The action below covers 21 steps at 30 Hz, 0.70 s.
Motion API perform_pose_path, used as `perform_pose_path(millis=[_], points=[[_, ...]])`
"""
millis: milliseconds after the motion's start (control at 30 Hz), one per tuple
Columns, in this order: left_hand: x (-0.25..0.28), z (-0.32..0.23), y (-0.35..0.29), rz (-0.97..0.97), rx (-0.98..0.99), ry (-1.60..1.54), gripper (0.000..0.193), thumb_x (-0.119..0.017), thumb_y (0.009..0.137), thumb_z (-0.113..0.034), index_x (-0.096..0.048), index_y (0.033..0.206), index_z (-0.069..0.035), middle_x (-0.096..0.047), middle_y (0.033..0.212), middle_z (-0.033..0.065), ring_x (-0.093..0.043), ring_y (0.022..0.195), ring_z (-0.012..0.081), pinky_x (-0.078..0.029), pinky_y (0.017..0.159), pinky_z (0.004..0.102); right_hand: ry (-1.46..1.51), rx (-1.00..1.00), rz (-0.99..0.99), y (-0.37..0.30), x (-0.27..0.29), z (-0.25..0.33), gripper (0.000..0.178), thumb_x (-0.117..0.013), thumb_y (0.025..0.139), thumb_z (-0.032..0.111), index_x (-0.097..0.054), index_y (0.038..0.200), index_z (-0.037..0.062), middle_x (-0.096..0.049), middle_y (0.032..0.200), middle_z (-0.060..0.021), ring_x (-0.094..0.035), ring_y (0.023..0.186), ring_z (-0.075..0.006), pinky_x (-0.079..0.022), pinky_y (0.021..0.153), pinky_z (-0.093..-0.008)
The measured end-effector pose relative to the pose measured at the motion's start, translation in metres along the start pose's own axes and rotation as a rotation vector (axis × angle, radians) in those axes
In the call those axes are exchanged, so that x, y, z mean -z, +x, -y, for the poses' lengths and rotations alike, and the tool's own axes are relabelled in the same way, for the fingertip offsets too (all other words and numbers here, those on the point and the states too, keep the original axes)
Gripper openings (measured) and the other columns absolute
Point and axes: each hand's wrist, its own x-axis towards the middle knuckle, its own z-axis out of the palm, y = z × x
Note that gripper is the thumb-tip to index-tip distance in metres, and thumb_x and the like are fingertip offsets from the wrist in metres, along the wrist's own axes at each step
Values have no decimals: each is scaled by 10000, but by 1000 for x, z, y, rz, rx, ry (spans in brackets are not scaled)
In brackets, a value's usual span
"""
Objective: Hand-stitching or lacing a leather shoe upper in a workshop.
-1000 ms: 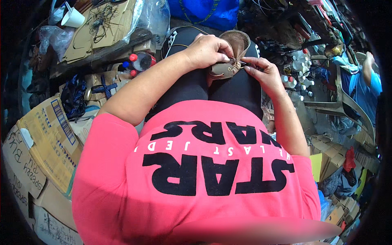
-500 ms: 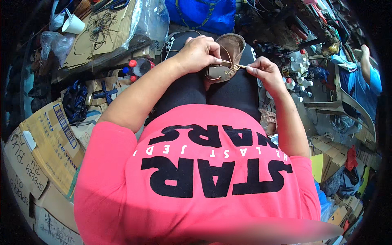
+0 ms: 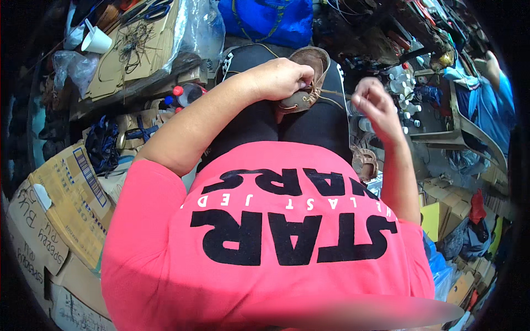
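A brown shoe point(image 3: 303, 100) is lying across the person's dark-trousered thighs, its rounded opening facing away from the body and its stitched toe facing back toward it. The left hand point(image 3: 280, 80) is resting over the shoe's left side, its thumb and forefinger bending in and gripping the shoe near the edge of the opening; whether they are also catching a strand of lace is hidden. The right hand point(image 3: 377, 108) is hovering to the right of the shoe, clear of its leather, with its fingers curling toward the thumb. A thin tan lace point(image 3: 334, 92) is running from the shoe's right side toward those fingertips, and because the hand is blurring, I cannot tell whether they are pinching the lace's end or letting it go. At least 2 strands are showing on that side.

A brown shoe-like item point(image 3: 364, 164) is lying just beside the right thigh. Beyond the knees, a blue bag point(image 3: 270, 21) is standing, and pale plastic bottles point(image 3: 400, 83) are clustering past the right hand.
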Motion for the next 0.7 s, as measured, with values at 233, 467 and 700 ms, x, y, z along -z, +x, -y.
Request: perform_pose_path(millis=[233, 467, 700], points=[[5, 2, 1, 20, -44, 97, 125, -546, 878, -171, -565, 900, -49, -633, 834, 178, -609, 826, 370, -466, 698, 442, -764, 56, -203, 45, 5, 1, 156, -679, 804, 198, -626, 855, 61, -573, 1073, -128, -589, 926, -306, -485, 771, -382], [3, 5, -2, -14, -101, 86, 135, -541, 883, -186, -562, 901, -54, -621, 791, 176, -603, 795, 377, -462, 684, 454, -1039, 324, 248, 36, -33, 35, 92, -578, 844, 204, -600, 869, 118, -635, 811, -63, -607, 864, -263, -402, 817, -402], [22, 31, -35, -114, -236, 228, 66, -547, 816, -112, -565, 867, -75, -605, 781, 147, -599, 809, 342, -460, 696, 430, -1003, 324, 315, 39, -15, 7, 103, -582, 764, 61, -563, 854, 106, -632, 772, -79, -594, 835, -296, -403, 814, -410]])
